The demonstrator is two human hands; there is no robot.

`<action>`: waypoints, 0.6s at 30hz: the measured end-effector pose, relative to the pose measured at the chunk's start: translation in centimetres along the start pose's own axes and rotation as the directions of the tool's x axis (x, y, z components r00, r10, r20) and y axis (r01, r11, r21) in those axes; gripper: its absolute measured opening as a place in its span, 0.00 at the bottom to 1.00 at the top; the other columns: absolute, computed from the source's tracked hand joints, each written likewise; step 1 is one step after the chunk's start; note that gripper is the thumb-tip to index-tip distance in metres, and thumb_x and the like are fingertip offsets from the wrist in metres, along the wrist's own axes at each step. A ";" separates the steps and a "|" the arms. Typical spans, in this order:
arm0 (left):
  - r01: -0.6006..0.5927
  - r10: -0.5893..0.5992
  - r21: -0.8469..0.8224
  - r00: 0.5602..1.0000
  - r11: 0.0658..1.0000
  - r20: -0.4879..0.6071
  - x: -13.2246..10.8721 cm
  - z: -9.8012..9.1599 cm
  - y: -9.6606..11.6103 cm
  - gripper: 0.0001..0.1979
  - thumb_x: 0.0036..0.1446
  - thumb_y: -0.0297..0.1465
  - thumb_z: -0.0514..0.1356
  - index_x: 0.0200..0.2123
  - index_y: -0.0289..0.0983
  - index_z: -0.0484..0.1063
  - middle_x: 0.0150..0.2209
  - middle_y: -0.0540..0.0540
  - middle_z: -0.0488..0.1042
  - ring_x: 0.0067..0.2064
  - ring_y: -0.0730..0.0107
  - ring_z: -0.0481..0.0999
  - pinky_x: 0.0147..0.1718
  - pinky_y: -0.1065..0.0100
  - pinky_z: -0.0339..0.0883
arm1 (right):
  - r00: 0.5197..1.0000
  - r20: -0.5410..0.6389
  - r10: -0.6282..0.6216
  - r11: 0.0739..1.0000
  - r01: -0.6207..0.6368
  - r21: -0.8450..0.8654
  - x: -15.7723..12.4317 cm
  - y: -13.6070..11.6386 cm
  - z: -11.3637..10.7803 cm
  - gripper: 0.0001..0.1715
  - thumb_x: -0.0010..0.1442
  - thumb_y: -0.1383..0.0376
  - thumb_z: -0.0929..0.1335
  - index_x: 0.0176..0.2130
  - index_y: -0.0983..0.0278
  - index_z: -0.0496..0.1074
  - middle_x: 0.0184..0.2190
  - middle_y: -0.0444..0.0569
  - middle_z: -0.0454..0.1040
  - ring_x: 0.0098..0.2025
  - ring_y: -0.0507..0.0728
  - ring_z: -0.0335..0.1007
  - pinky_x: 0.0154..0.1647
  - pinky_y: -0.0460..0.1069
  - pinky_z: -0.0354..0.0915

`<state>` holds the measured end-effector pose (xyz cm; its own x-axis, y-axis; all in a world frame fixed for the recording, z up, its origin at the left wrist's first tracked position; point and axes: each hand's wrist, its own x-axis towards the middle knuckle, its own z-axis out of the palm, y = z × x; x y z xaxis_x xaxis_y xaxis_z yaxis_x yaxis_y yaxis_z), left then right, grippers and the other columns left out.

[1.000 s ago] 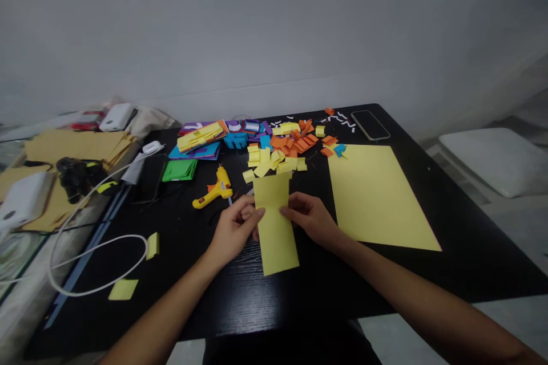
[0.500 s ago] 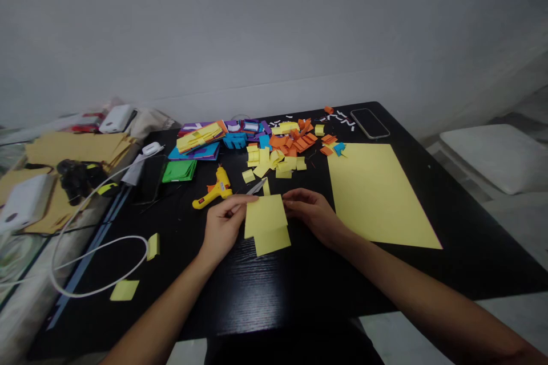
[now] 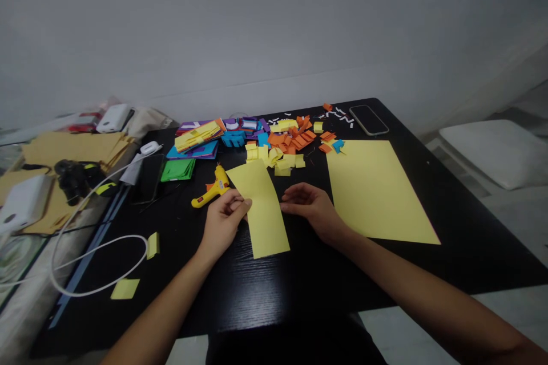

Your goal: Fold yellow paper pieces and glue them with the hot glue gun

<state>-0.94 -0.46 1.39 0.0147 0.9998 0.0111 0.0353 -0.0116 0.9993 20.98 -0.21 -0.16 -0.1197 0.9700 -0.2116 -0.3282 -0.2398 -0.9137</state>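
Observation:
My left hand (image 3: 223, 219) pinches the left edge of a long yellow paper piece (image 3: 268, 214) between thumb and fingers. The paper is held up, tilted, its upper end bent to the left. On its other side is my right hand (image 3: 311, 210), fingers loosely curved and apart, with the fingertips close to the paper's right edge; I see nothing held in them. Just left of the paper's top lies a yellow glue gun (image 3: 213, 187). Behind the paper are small folded yellow paper pieces (image 3: 278, 158), partly covered by it.
A large yellow sheet (image 3: 381, 191) lies on the right of the black table, below a phone (image 3: 369, 120). Folded orange pieces (image 3: 295, 138), a yellow bundle (image 3: 199, 136) and green papers (image 3: 178, 170) are along the back. A white cable (image 3: 97, 295) loops at left.
The yellow paper, earlier doubled over with its halves overlapping, is now opened out into one long piece. The scissors seen behind it no longer show. My right fingers look apart from its edge.

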 end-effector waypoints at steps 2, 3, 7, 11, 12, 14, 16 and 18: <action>-0.002 0.002 0.004 1.000 1.000 0.007 0.0 0.0 0.0 0.12 0.54 0.39 0.70 0.30 0.38 0.74 0.23 0.53 0.71 0.24 0.72 0.73 0.23 0.70 0.72 | 1.000 -0.016 -0.010 1.000 0.009 -0.021 -0.1 -0.1 0.0 0.24 0.36 0.65 0.85 0.34 0.60 0.78 0.31 0.42 0.79 0.36 0.53 0.75 0.47 0.52 0.72; -0.003 0.003 0.000 1.000 1.000 0.008 0.1 -0.1 0.0 0.12 0.54 0.39 0.70 0.30 0.38 0.74 0.23 0.54 0.71 0.24 0.72 0.73 0.23 0.71 0.71 | 1.000 -0.021 -0.016 0.999 0.016 -0.032 -0.1 -0.1 0.0 0.24 0.36 0.65 0.85 0.34 0.60 0.78 0.29 0.40 0.77 0.34 0.53 0.74 0.45 0.51 0.72; 0.004 -0.004 -0.019 1.000 1.000 0.005 0.1 0.0 0.0 0.12 0.53 0.38 0.71 0.31 0.38 0.75 0.24 0.53 0.72 0.24 0.74 0.72 0.23 0.72 0.71 | 0.999 -0.016 -0.040 0.998 0.040 -0.042 -0.1 -0.1 0.0 0.26 0.36 0.64 0.85 0.34 0.60 0.77 0.25 0.37 0.70 0.30 0.50 0.68 0.42 0.50 0.71; 0.003 -0.003 -0.017 1.000 1.000 -0.003 0.1 0.0 0.0 0.12 0.51 0.38 0.71 0.29 0.37 0.75 0.23 0.54 0.71 0.23 0.76 0.70 0.23 0.74 0.70 | 0.999 -0.023 -0.045 0.996 0.043 -0.077 0.2 0.0 -0.1 0.28 0.35 0.63 0.85 0.36 0.61 0.77 0.25 0.36 0.67 0.29 0.50 0.65 0.38 0.49 0.69; 0.005 -0.006 -0.020 1.000 1.000 -0.003 0.1 0.0 0.0 0.12 0.51 0.38 0.72 0.30 0.37 0.76 0.23 0.54 0.71 0.23 0.76 0.71 0.23 0.74 0.70 | 0.999 -0.025 -0.042 0.996 0.040 -0.081 0.2 0.0 -0.2 0.27 0.36 0.63 0.85 0.36 0.61 0.76 0.25 0.36 0.68 0.29 0.50 0.65 0.37 0.49 0.68; 0.017 -0.017 -0.026 1.000 1.000 0.002 0.1 0.0 0.0 0.12 0.51 0.38 0.72 0.31 0.37 0.77 0.25 0.53 0.73 0.24 0.75 0.73 0.23 0.74 0.71 | 0.999 -0.016 -0.029 0.998 0.028 -0.055 0.3 0.1 -0.1 0.27 0.38 0.62 0.84 0.37 0.61 0.76 0.27 0.38 0.70 0.29 0.51 0.67 0.36 0.49 0.68; 0.028 -0.028 -0.031 1.000 0.999 0.009 0.1 -0.1 0.0 0.12 0.51 0.39 0.72 0.33 0.37 0.78 0.27 0.51 0.75 0.25 0.74 0.74 0.23 0.73 0.72 | 1.000 0.005 -0.011 1.000 0.011 -0.011 0.4 0.3 -0.1 0.26 0.40 0.62 0.84 0.37 0.61 0.75 0.30 0.40 0.74 0.31 0.52 0.70 0.36 0.49 0.70; 0.036 -0.035 -0.037 0.999 0.999 0.011 0.1 -0.1 -0.1 0.12 0.50 0.39 0.72 0.33 0.37 0.78 0.27 0.51 0.76 0.25 0.73 0.74 0.23 0.73 0.72 | 1.000 0.023 -0.006 1.000 0.006 0.012 0.3 0.4 -0.1 0.24 0.41 0.63 0.83 0.36 0.61 0.75 0.33 0.42 0.77 0.34 0.53 0.73 0.38 0.50 0.71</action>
<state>-1.05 -0.32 1.28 0.0249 0.9994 -0.0246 -0.0010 0.0247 0.9997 20.89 0.02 -0.59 -0.1391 0.9703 -0.1979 -0.3397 -0.2345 -0.9108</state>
